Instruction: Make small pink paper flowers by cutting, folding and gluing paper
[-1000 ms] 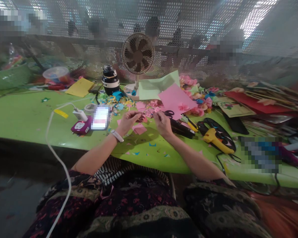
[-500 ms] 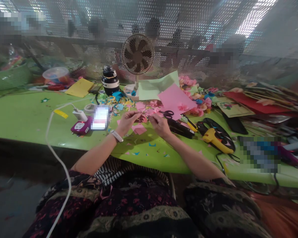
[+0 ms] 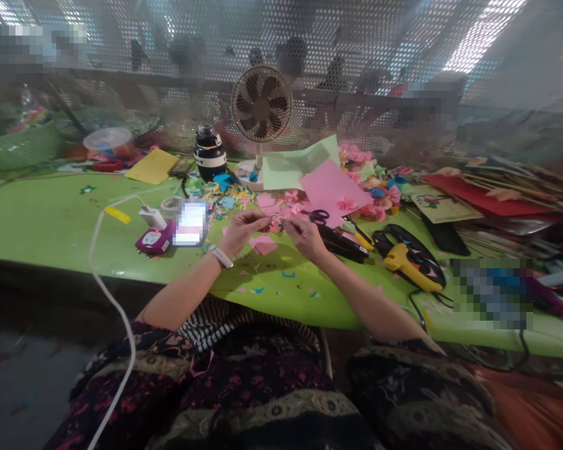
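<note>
Small pink paper piece [image 3: 275, 218] is pinched between left hand [image 3: 242, 230] and right hand [image 3: 306, 237], just left of scissors [image 3: 317, 215]. Tearing is risked if fingertips are pulled apart unevenly.

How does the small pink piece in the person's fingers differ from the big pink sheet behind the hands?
The small pink piece is tiny beside the big pink sheet. The piece is pinched above the table by the left hand and right hand; the sheet lies loose, untouched, among paper flowers. Both look the same pink.
</note>
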The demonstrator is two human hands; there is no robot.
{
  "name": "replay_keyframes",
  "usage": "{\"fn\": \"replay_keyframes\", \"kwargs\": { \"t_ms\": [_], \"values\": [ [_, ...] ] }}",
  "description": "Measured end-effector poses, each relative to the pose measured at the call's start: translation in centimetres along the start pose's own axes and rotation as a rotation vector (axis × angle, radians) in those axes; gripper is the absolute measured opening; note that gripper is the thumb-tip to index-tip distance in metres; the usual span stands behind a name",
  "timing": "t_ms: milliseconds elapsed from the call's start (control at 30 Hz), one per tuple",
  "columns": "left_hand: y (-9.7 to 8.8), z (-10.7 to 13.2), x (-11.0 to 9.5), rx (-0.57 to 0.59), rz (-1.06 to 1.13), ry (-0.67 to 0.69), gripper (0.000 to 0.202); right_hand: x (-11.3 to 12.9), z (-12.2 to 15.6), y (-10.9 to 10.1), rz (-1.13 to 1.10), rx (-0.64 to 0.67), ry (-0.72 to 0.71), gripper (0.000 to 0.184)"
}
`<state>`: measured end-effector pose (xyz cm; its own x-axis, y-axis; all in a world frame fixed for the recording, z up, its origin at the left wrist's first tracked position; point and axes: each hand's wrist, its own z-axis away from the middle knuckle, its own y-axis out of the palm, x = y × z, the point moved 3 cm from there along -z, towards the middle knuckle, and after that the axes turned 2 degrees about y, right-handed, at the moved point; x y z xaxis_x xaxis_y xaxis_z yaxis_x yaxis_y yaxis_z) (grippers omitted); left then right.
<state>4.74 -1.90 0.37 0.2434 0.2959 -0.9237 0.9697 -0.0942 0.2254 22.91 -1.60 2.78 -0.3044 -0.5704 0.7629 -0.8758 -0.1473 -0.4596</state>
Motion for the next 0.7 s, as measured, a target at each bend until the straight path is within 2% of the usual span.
{"fn": "replay_keyframes", "kwargs": {
  "t_ms": [300,500,700],
  "values": [
    [-0.09,-0.03,0.06,-0.005,-0.044,-0.005,0.038,0.15,0.15,0.07,-0.032,-0.017,0.027,0.057],
    [-0.1,-0.09,-0.02,-0.002,-0.054,0.038,0.038,-0.08,0.13,0.14,-0.023,0.036,0.006,0.05],
    [0.1,-0.03,0.18,0.002,-0.024,-0.04,0.041,-0.3,-0.09,0.01,-0.062,0.092,0.014,0.048]
  ]
}}
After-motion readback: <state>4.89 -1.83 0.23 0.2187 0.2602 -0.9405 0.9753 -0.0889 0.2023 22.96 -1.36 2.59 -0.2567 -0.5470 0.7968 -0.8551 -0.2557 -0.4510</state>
